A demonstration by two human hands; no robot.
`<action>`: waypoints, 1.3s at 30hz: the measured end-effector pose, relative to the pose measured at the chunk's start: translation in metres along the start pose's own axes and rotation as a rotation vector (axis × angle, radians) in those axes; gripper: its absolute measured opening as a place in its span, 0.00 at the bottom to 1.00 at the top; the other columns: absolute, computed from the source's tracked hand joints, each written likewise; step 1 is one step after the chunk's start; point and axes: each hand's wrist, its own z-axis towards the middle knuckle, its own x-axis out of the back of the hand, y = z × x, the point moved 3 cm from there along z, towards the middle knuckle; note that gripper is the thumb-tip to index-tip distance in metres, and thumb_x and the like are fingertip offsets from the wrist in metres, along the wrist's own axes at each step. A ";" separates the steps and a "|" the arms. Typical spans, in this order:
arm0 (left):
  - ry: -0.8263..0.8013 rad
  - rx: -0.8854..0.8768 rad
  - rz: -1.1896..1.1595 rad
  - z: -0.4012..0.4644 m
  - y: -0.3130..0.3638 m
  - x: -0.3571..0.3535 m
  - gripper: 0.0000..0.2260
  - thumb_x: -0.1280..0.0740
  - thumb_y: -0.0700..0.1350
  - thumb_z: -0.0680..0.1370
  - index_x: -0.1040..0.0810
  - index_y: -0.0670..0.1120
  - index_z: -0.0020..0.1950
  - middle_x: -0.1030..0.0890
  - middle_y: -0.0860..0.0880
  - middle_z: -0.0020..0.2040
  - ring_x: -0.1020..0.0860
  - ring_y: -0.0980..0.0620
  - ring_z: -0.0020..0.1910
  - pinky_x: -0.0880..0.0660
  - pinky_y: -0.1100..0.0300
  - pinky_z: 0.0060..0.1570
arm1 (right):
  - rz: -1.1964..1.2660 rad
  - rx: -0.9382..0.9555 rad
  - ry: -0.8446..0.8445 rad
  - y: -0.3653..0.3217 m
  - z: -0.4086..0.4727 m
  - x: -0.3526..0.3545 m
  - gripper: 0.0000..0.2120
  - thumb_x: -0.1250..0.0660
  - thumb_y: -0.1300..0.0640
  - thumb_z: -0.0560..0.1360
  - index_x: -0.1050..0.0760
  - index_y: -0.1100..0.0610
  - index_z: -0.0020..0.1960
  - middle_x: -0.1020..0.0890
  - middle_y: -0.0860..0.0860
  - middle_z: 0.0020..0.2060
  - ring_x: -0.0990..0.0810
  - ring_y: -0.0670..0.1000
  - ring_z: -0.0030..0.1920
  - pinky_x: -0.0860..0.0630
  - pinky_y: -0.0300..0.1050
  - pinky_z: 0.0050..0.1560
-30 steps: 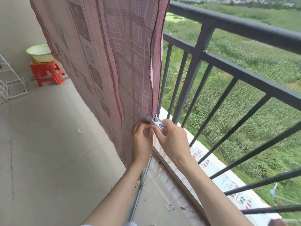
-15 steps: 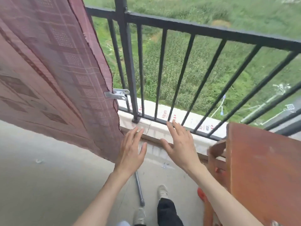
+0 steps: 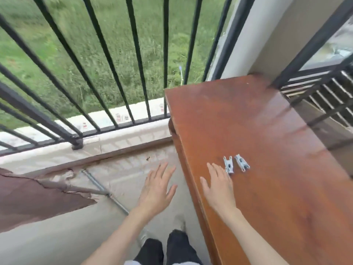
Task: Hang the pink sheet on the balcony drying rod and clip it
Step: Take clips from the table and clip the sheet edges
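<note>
Since half a second ago the view has swung to the right: the pink patterned sheet (image 3: 32, 199), which filled the upper left of the frame with a clip on its edge, now shows only as a dark pink corner at the lower left edge, and that clip is out of view. The reddish-brown wooden table top (image 3: 257, 150), then only a corner at the lower right, now fills the right half of the frame.

The right hand (image 3: 219, 185) has come from the middle of the frame to the table's near-left part, palm down, fingers straight and slightly spread, holding nothing. Its fingertips (image 3: 214, 166) lie just beside the left of two small silver metal clips (image 3: 236, 163), which lie side by side on the table top right of centre frame; whether a finger touches the clip cannot be told through the blur.

The left hand (image 3: 157, 186) hovers in the lower middle of the frame, left of the table's edge, fingers spread and straight, empty.

The black metal balcony railing (image 3: 107, 60) runs across the upper left and centre, its bars standing on a pale concrete kerb (image 3: 118, 139). A thin grey metal rod (image 3: 107, 194) lies on the grey balcony floor (image 3: 47, 240), running diagonally from the kerb towards the lower centre, beside the sheet's corner. Dark trouser legs (image 3: 166, 249) show at the bottom centre.
</note>
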 end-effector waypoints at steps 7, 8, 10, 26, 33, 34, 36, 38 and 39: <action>-0.287 -0.079 0.100 0.029 0.050 -0.080 0.24 0.50 0.54 0.80 0.54 0.55 0.75 0.58 0.52 0.77 0.61 0.50 0.75 0.59 0.52 0.73 | 0.131 -0.308 0.042 0.091 0.020 -0.027 0.22 0.36 0.50 0.76 0.33 0.61 0.64 0.26 0.57 0.57 0.29 0.58 0.60 0.30 0.50 0.59; -0.317 -0.082 0.109 0.031 0.055 -0.088 0.24 0.51 0.54 0.81 0.54 0.54 0.75 0.59 0.52 0.77 0.61 0.50 0.75 0.59 0.52 0.73 | 0.152 -0.331 0.029 0.096 0.023 -0.031 0.23 0.36 0.49 0.75 0.34 0.61 0.65 0.27 0.57 0.58 0.29 0.57 0.60 0.30 0.50 0.60; -0.363 -0.075 0.125 0.034 0.060 -0.099 0.24 0.51 0.55 0.80 0.54 0.54 0.75 0.59 0.52 0.77 0.61 0.50 0.75 0.59 0.50 0.73 | 0.181 -0.346 0.023 0.100 0.031 -0.038 0.24 0.35 0.48 0.74 0.35 0.60 0.64 0.27 0.57 0.58 0.29 0.57 0.59 0.30 0.50 0.59; -0.114 0.235 -0.672 0.037 0.031 -0.067 0.23 0.39 0.49 0.78 0.38 0.51 0.72 0.32 0.54 0.69 0.35 0.57 0.68 0.38 0.61 0.68 | 0.620 0.025 -0.277 0.034 0.027 -0.045 0.08 0.33 0.59 0.74 0.24 0.51 0.52 0.22 0.49 0.47 0.25 0.46 0.45 0.31 0.30 0.44; 0.035 0.306 -0.673 -0.009 -0.047 -0.004 0.14 0.30 0.44 0.72 0.23 0.48 0.58 0.23 0.56 0.47 0.25 0.62 0.42 0.30 0.68 0.44 | 0.528 0.204 -0.563 -0.049 0.031 -0.064 0.12 0.31 0.57 0.73 0.22 0.56 0.56 0.25 0.46 0.43 0.27 0.44 0.45 0.33 0.32 0.45; 0.034 0.344 -0.690 -0.017 -0.060 0.002 0.13 0.30 0.45 0.72 0.22 0.49 0.57 0.23 0.58 0.45 0.25 0.61 0.41 0.30 0.68 0.43 | 0.565 0.193 -0.595 -0.064 0.030 -0.068 0.11 0.31 0.58 0.73 0.22 0.57 0.55 0.25 0.48 0.44 0.27 0.44 0.44 0.33 0.32 0.45; 0.006 0.417 -0.762 -0.035 -0.088 0.009 0.11 0.30 0.46 0.73 0.22 0.50 0.54 0.21 0.58 0.44 0.23 0.58 0.43 0.28 0.67 0.44 | 0.687 0.146 -0.645 -0.094 0.030 -0.077 0.08 0.32 0.60 0.73 0.21 0.61 0.51 0.27 0.49 0.40 0.28 0.44 0.39 0.31 0.32 0.41; 0.002 0.504 -0.878 -0.051 -0.114 0.009 0.09 0.29 0.47 0.72 0.23 0.52 0.50 0.20 0.55 0.44 0.21 0.55 0.44 0.26 0.62 0.47 | 0.766 0.098 -0.683 -0.126 0.031 -0.091 0.06 0.33 0.61 0.74 0.22 0.61 0.50 0.26 0.48 0.39 0.28 0.44 0.37 0.31 0.30 0.35; 0.029 0.562 -0.929 -0.058 -0.127 0.007 0.08 0.29 0.49 0.71 0.23 0.53 0.48 0.19 0.54 0.45 0.21 0.53 0.46 0.26 0.58 0.48 | 0.800 0.077 -0.697 -0.142 0.031 -0.102 0.06 0.34 0.60 0.75 0.22 0.60 0.50 0.24 0.48 0.39 0.27 0.44 0.38 0.30 0.29 0.34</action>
